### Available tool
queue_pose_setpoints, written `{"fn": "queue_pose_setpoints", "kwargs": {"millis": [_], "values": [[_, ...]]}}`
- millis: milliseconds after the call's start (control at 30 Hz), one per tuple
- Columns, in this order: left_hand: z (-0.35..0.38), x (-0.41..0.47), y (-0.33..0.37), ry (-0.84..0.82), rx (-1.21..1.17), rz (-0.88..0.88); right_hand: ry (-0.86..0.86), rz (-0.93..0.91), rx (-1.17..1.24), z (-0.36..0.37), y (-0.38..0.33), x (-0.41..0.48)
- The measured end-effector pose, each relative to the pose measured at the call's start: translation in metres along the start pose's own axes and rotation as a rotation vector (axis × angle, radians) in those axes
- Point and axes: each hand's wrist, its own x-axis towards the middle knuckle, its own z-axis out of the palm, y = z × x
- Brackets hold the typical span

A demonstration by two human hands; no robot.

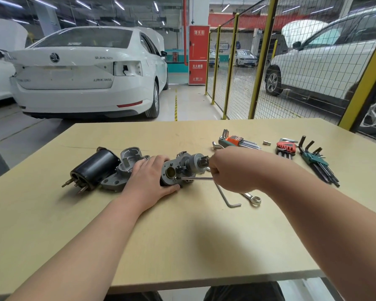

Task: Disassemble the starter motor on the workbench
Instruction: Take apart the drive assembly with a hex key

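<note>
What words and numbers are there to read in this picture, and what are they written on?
"消火栓": top panel of the red cabinet.
"火警119": foot of the same cabinet.
"SUPERB", a little blurred: boot lid of the white car.
Too blurred or small to read: the lower lettering on the boot lid, the cabinet's middle label, and the print on the orange hex key holder.

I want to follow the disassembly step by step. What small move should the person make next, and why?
Probably turn the hex key with the right hand: its tip sits at a screw on the end plate, which the left hand grips.
</note>
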Motion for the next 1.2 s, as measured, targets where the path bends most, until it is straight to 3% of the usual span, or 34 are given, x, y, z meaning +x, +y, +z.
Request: {"fn": "queue_pose_setpoints", "kwargs": {"millis": [1067,1200], "values": [[-0.001,0.000,0.001,-0.052,0.027,-0.022,-0.035,0.021,-0.024,0.004,-0.002,0.006],[-0.002,-0.002,0.005,-0.084,-0.048,-0.032,-0.217,0.072,0.324,-0.005,0.008,0.016]]}}
